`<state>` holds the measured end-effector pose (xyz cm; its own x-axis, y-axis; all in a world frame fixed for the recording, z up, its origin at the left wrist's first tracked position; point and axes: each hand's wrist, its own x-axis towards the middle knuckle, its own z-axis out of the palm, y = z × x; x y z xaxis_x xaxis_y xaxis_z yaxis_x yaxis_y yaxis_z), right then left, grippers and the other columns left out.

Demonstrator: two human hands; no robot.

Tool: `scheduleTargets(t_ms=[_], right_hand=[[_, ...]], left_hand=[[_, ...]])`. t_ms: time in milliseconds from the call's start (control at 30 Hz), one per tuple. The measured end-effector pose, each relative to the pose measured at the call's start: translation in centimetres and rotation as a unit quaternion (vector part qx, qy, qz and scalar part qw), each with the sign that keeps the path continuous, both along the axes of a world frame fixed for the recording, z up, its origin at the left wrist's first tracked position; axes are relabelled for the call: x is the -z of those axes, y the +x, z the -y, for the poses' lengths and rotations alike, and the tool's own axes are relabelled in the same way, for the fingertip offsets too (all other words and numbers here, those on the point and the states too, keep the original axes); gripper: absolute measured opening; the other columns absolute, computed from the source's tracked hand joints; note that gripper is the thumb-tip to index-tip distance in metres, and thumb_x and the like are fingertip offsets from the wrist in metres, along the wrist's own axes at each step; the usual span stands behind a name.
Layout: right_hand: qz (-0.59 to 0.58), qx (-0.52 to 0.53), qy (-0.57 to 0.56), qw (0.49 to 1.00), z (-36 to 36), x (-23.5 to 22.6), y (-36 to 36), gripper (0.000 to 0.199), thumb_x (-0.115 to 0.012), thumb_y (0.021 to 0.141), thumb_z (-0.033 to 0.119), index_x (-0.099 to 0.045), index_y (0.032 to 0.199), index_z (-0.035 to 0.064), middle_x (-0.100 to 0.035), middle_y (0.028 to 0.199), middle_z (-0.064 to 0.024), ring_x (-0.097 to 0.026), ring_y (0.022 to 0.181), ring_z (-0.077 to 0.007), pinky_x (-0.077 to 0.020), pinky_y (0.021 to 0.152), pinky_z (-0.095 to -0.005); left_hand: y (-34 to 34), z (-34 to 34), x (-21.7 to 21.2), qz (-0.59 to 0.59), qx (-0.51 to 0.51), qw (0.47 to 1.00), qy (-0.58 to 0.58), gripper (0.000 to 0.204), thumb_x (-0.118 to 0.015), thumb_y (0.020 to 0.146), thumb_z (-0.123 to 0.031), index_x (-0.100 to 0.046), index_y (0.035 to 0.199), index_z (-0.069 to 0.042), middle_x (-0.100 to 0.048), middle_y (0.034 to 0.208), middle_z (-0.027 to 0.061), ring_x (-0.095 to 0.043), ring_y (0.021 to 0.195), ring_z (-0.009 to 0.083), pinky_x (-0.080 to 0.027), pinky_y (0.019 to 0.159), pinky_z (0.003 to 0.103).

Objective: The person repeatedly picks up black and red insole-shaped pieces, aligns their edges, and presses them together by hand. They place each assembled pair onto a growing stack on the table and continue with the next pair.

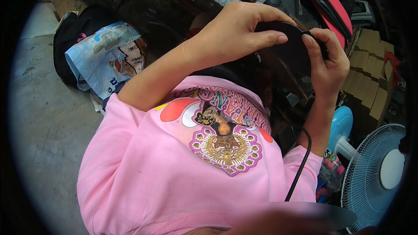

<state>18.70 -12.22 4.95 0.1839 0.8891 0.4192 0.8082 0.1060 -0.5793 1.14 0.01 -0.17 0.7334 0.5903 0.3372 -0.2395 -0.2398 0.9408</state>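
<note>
A thin, dark, flat piece with a curved upper edge [291,56] is held up in front of my chest. It looks like a sheet of black material, but I cannot tell its exact kind. My left hand [246,30] pinches its upper left edge, thumb on the near face and fingers behind. At its upper right edge, my right hand [326,56] grips with the thumb and bent fingertips close together. The fingers behind the piece are partly hidden.
A white fan [374,174] stands at the lower right, near a bottle [333,164]. Stacked brown cardboard pieces [370,69] are at the right. A red-and-black item [326,4] lies at the far right. Leftward, a blue printed bag [104,56] rests on something black. A black cable [305,161] hangs nearby.
</note>
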Motion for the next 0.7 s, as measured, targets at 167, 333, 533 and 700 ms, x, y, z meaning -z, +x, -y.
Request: scheduleTargets(t_ms=[167,333,533,700], right_hand=[[-0.035,-0.019,0.001,0.999,-0.7,-0.1,-0.6,0.014,-0.075,0.086,0.006,-0.068,0.097,-0.0002,-0.065,0.080,-0.0053,-0.061,0.070,-0.0107,-0.0480,0.065,-0.0231],[-0.045,-0.060,-0.068,0.995,-0.5,-0.5,-0.5,0.013,-0.070,0.089,0.003,-0.067,0.101,-0.0015,-0.064,0.090,-0.0023,-0.058,0.082,-0.0087,-0.0450,0.074,-0.0211],[-0.090,-0.054,-0.069,0.992,-1.0,0.2,-0.5,0.013,-0.070,0.089,0.012,-0.067,0.096,0.0007,-0.065,0.079,-0.0071,-0.062,0.070,-0.0136,-0.0484,0.065,-0.0258],[-0.010,-0.057,-0.060,0.996,-1.4,0.5,-1.1,0.010,-0.068,0.091,0.010,-0.066,0.093,0.0001,-0.063,0.077,-0.0094,-0.061,0.065,-0.0192,-0.0475,0.063,-0.0276]], left_hand=[[-0.1,-0.1,-0.1,-0.004,-0.008,1.000,-0.011,0.024,-0.072,0.089,-0.015,-0.072,0.109,-0.001,-0.075,0.089,0.0118,-0.070,0.083,0.0136,-0.054,0.074,0.027],[-0.2,-0.1,-0.3,-0.009,0.003,1.000,0.011,0.022,-0.071,0.089,-0.014,-0.072,0.106,-0.001,-0.074,0.087,0.0119,-0.070,0.078,0.0152,-0.053,0.070,0.028],[-0.4,-0.3,-0.6,-0.082,0.023,0.995,0.047,0.021,-0.071,0.092,-0.014,-0.070,0.106,0.002,-0.071,0.092,0.0038,-0.063,0.088,0.0069,-0.050,0.079,0.024],[-0.5,-0.6,-0.7,-0.059,-0.010,0.998,0.009,0.022,-0.076,0.089,-0.020,-0.072,0.096,0.001,-0.069,0.081,0.0003,-0.060,0.075,0.0042,-0.048,0.066,0.021]])
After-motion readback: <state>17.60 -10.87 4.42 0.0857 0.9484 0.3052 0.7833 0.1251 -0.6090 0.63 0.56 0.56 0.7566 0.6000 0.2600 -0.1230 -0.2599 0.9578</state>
